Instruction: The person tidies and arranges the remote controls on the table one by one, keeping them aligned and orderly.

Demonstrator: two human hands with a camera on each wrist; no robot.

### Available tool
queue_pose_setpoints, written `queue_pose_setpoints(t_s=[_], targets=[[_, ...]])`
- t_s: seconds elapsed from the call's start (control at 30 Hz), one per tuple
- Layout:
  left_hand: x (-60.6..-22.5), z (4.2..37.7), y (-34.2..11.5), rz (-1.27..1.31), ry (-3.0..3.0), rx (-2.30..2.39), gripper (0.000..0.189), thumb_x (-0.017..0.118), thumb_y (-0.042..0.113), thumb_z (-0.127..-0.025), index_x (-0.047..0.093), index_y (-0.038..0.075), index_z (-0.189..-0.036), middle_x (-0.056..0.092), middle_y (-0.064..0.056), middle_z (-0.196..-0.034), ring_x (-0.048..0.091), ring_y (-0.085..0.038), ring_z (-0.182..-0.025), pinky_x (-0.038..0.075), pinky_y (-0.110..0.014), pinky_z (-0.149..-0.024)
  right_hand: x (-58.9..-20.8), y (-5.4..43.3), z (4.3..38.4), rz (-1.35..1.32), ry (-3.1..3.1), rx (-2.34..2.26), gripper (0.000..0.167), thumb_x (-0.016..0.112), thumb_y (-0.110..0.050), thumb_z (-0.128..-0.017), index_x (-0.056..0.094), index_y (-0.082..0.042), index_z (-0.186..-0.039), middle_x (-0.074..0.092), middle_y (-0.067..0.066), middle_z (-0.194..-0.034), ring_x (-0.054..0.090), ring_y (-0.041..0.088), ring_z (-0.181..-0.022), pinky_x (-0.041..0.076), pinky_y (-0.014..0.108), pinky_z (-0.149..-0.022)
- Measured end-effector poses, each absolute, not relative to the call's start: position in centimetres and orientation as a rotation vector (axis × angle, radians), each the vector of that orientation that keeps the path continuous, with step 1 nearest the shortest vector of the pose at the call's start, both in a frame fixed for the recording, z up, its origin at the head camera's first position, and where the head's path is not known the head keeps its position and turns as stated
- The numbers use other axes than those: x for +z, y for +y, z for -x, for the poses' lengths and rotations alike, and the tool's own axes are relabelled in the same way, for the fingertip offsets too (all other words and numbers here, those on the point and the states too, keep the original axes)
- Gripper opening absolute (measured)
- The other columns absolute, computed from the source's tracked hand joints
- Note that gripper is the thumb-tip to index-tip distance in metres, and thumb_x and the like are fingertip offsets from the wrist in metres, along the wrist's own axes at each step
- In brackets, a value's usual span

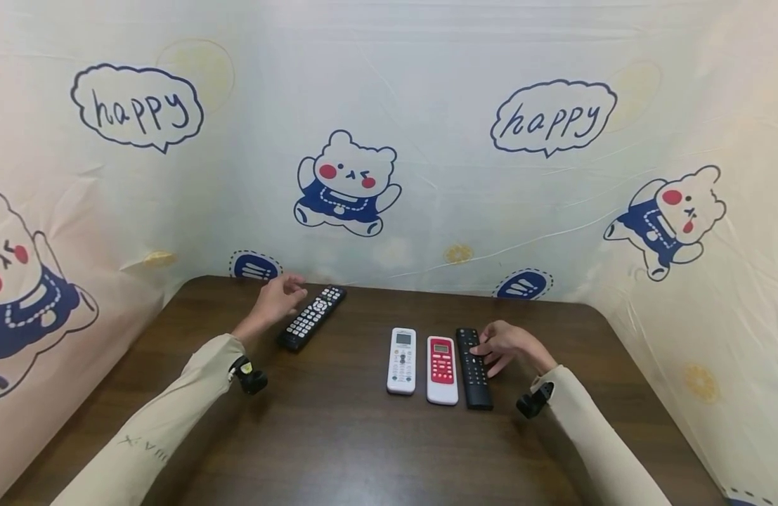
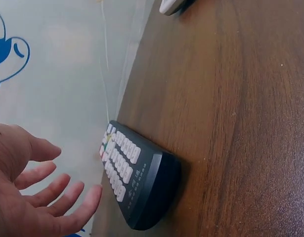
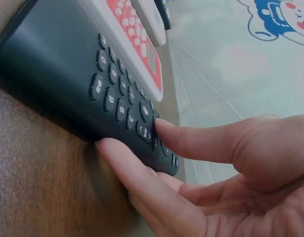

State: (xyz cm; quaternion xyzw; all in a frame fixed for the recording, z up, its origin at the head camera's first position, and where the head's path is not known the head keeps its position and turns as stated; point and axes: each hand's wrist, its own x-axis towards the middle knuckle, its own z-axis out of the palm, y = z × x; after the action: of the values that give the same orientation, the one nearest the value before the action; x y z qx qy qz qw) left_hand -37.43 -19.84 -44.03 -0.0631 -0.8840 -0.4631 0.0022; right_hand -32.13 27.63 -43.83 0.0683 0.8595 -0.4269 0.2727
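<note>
At the right, my right hand grips the upper part of a black remote control lying flat on the table. In the right wrist view its thumb presses on the button face, while the other fingers lie along the side edge. My left hand hovers beside a black remote with white buttons, which lies slanted near the back edge. Its fingers are spread and loosely bent in the left wrist view, with a gap between them and the remote.
A white remote and a red-and-white remote lie side by side, just left of the gripped one. Beneath everything is a dark brown wooden table. A printed cloth with cartoon bears hangs behind and at both sides.
</note>
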Motion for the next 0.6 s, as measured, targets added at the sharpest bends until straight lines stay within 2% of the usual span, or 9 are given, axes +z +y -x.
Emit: queue_pose_setpoints(t_s=[0.13,0.43,0.6], targets=[[-44.4,37.4,-20.1,0.158,-2.821,-1.531,0.042,0.057,0.012,-0.107,0.048,-0.006,-0.144,0.056,-0.033,-0.135,0.062,-0.049,-0.12,0.062,-0.05,-0.095,-44.0,27.7,32.0,-0.178,2.308,-1.15,0.022,0.069,-0.008,-0.1,0.054,0.004,-0.112,0.06,0.018,-0.101,0.072,0.03,-0.089,0.067,0.037,-0.073],[-45.4,38.0,-19.9,0.145,-2.963,-1.345,0.047,0.061,0.018,-0.106,0.05,-0.008,-0.143,0.06,-0.032,-0.131,0.066,-0.04,-0.111,0.064,-0.044,-0.089,-43.9,27.9,32.0,-0.162,2.332,-1.13,0.023,0.07,-0.01,-0.1,0.055,0.003,-0.112,0.06,0.018,-0.101,0.072,0.029,-0.087,0.067,0.036,-0.071],[-45.0,38.1,-19.9,0.091,-3.05,-1.307,0.056,0.067,0.021,-0.103,0.048,-0.01,-0.145,0.055,-0.035,-0.136,0.064,-0.043,-0.116,0.063,-0.047,-0.092,-43.7,27.8,32.1,-0.163,2.336,-1.118,0.024,0.07,-0.01,-0.1,0.055,0.003,-0.112,0.06,0.019,-0.102,0.072,0.029,-0.088,0.067,0.036,-0.071]])
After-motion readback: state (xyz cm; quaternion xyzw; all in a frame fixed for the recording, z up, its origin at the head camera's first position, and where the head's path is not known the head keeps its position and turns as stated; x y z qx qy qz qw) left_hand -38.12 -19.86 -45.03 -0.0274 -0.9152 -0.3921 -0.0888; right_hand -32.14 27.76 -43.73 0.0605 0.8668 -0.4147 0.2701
